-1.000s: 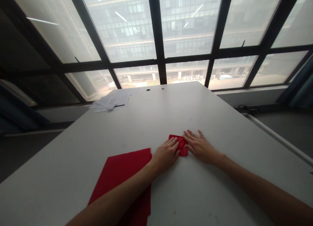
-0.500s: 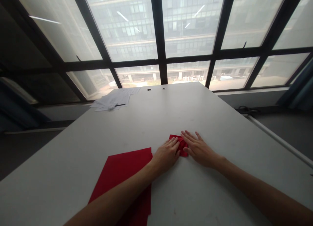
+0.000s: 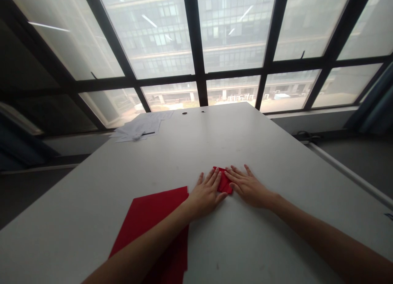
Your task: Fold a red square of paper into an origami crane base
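Both of your hands lie flat on the white bench (image 3: 276, 144), pressing a small folded piece of red paper (image 3: 224, 184) between them. Your left hand (image 3: 206, 194) is spread, palm down, its fingers fanned over the left part of the piece; your right hand (image 3: 247, 186) is also laid out flat, fingers together and angled across the piece's right edge, so only a narrow red strip shows between the two. Neither hand pinches or lifts anything; they bear down on the paper, which sits near the middle of the bench. Judging by its compact shape, the small piece has already taken several folds and you are flattening a crease, though how many folds are done or left cannot be told, since your hands cover most of it. Just beside your left wrist, partly under your forearm, lies a stack of larger red sheets (image 3: 153, 222), flat and unfolded, so that supply looks untouched. At the far left corner of the bench rests a loose pile of white papers (image 3: 139, 129) with a dark pen-like thing on it, well apart from your hands. Beyond the bench stands a wall of dark-framed windows (image 3: 196, 50).
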Tool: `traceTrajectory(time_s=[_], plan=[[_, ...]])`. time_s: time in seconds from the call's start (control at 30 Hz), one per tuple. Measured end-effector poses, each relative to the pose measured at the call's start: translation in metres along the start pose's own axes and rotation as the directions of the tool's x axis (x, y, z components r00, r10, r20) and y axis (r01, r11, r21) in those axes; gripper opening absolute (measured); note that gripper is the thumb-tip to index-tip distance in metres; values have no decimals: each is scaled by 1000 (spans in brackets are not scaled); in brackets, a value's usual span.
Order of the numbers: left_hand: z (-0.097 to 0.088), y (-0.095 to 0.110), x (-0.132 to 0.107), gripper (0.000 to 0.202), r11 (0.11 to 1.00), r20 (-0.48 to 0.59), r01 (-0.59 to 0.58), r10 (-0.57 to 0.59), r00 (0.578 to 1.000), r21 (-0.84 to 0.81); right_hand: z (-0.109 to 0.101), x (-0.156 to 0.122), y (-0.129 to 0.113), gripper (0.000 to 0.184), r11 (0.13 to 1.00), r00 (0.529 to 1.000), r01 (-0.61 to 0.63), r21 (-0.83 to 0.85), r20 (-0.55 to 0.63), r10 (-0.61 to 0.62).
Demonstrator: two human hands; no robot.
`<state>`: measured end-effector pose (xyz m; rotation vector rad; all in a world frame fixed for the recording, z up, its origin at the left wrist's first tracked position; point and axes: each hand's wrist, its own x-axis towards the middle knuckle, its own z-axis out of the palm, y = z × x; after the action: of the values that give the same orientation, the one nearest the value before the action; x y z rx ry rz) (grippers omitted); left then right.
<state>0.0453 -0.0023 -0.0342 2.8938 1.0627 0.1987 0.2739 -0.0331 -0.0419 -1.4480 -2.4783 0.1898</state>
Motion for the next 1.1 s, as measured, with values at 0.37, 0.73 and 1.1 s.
traceTrajectory(time_s=[0.37,0.73,1.1], plan=[[-1,-1,0,66,999,-30,-47,46,998,-23,-1,2,-1,53,1000,1000,-23,-2,10,23],[-8,1,0,61,995,-25,-84,83,996,-48,-5,10,28,50,995,994,-99,3,-51,99],[-18,3,6,32,991,-163,-128,120,979,-36,-3,12,25,41,986,970,-96,134,-209,122]])
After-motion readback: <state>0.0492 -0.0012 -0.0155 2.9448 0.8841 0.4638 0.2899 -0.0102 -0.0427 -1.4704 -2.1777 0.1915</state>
